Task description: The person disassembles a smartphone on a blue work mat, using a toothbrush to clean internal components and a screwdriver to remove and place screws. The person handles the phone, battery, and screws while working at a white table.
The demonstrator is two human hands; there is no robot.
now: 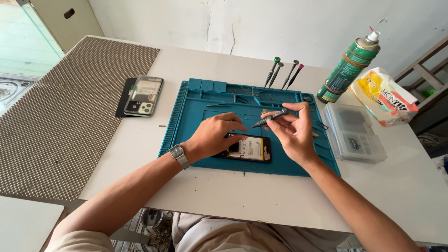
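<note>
Blue mat (pixel 196 116) lay on a white table (pixel 289 200) — 4 screwdrivers (pixel 283 73) stood behind. Right hand (pixel 294 133) pinched 1 screwdriver (pixel 268 119); left hand (pixel 214 135), fingers curled, touched 1 opened phone (pixel 249 149).

Both forearms reach in from the bottom corners and meet mid-frame. The left hand (pixel 215 135), a watch on its wrist, curls palm-down with fingertips pinched together. The right hand (pixel 293 131) is raised beside it, fingers bent in a pinch grip.
</note>
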